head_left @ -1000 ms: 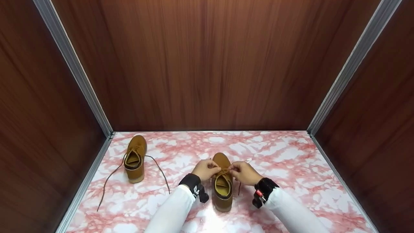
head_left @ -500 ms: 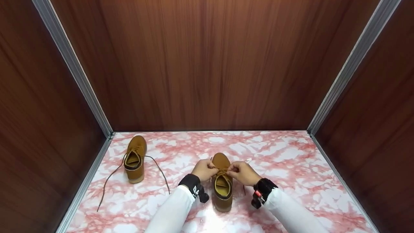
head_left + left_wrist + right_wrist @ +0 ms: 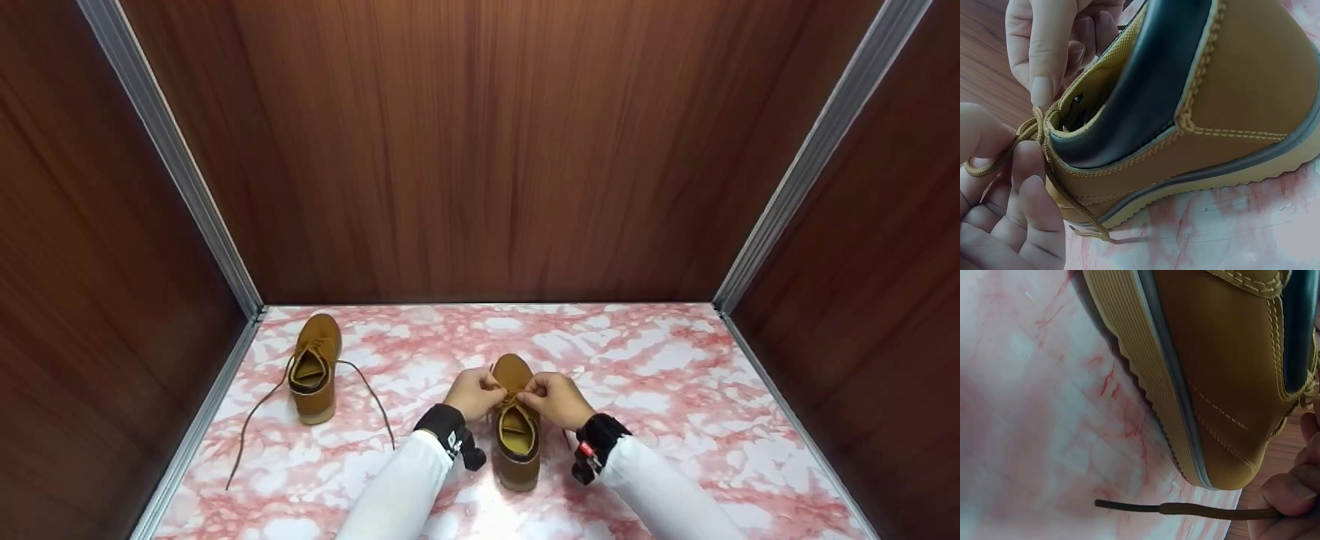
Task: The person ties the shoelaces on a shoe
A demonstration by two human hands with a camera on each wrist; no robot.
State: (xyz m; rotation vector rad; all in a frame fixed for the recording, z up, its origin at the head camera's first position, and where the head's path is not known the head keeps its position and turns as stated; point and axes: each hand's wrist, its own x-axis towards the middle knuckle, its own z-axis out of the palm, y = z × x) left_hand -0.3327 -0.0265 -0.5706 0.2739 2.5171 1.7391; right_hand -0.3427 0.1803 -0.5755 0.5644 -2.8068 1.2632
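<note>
A tan-brown lace-up shoe (image 3: 517, 469) stands upright with its toe away from me and its heel nearest. My left hand (image 3: 471, 395) pinches a loop of its brown shoelace (image 3: 982, 170) just left of the knot. From the other side my right hand (image 3: 559, 401) pinches the lace at the knot, its thumb tip against a small loop in the left wrist view. One lace end with a dark tip (image 3: 1129, 506) sticks out from the right fingers (image 3: 1289, 495). Part of the knot is hidden behind the fingertips.
A matching shoe (image 3: 313, 397) stands at the left, its two untied laces (image 3: 244, 435) spread on the red-and-white marbled surface (image 3: 645, 465). Brown wood-grain panels (image 3: 480, 150) with grey metal corner strips (image 3: 180, 150) close off the back and sides.
My right hand has moved a little left, bringing its fingertips closer to the left hand over the knot. The left hand keeps almost the same place, and both shoes stay put.
</note>
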